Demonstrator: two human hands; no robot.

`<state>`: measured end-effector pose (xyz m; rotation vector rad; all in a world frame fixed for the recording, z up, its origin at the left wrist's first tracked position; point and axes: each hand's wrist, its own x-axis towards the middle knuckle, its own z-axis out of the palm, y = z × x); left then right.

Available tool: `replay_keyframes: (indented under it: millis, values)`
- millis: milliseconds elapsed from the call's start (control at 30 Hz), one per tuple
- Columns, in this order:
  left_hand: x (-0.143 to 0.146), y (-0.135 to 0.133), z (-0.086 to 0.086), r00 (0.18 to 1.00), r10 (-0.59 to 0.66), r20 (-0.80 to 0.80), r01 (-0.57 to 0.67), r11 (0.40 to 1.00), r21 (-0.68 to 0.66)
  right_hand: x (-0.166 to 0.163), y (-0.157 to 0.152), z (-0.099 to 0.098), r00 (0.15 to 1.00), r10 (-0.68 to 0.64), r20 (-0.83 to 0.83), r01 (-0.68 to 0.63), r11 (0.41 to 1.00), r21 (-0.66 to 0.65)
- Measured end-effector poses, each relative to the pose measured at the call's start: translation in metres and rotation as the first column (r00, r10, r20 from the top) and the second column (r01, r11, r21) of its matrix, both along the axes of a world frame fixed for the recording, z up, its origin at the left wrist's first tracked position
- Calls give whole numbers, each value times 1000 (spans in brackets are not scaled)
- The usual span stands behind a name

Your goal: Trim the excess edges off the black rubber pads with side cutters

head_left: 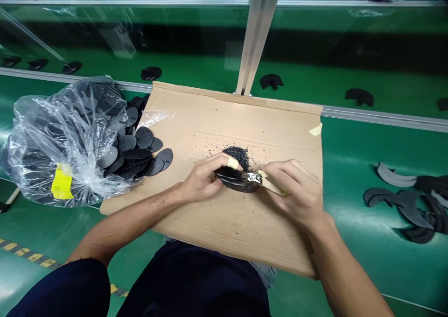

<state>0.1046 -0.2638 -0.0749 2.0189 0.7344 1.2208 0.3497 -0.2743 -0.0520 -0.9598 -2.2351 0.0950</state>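
My left hand [203, 179] is closed on a thin stack of flat black oval rubber pieces [240, 185], held low over a sheet of brown cardboard [217, 223]; its thumb wears a tan wrap. My right hand [297, 188] grips a small metal cutting tool with taped handles [268, 180], its jaws at the edge of the black pieces. A heap of tiny black trimmings [238, 156] lies on the cardboard just behind both hands.
A clear plastic bag [59, 139] with a yellow label spills many black ovals [140, 151] at the left. Curved black and grey pieces [409, 202] lie on the green table at the right. A metal post [257, 37] rises behind; scattered black parts sit on the green belt [210, 74].
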Motion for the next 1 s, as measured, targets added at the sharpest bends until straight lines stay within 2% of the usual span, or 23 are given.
replay_keyframes:
  millis: [233, 433, 700, 833, 1000]
  values:
    - [0, -1, 0, 1000, -25, -7, 25, 1000, -3, -3, -2, -1, 999, -19, 44, 15, 997, 79]
    - [1, -2, -4, 999, 9, 35, -10, 999, 42, -4, -4, -3, 992, -88, 88, 71, 981, 182]
    - [3, -6, -6, 998, 21, 60, -24, 999, 47, -3, -4, -2, 994, -80, 78, 62, 975, 213]
    - [3, -6, -6, 998, 21, 65, -25, 998, 62, -3, -5, 0, 989, -104, 108, 71, 960, 272]
    - [3, -7, -8, 997, 49, 54, -52, 997, 65, -2, -6, 1, 980, -118, 157, 71, 958, 278]
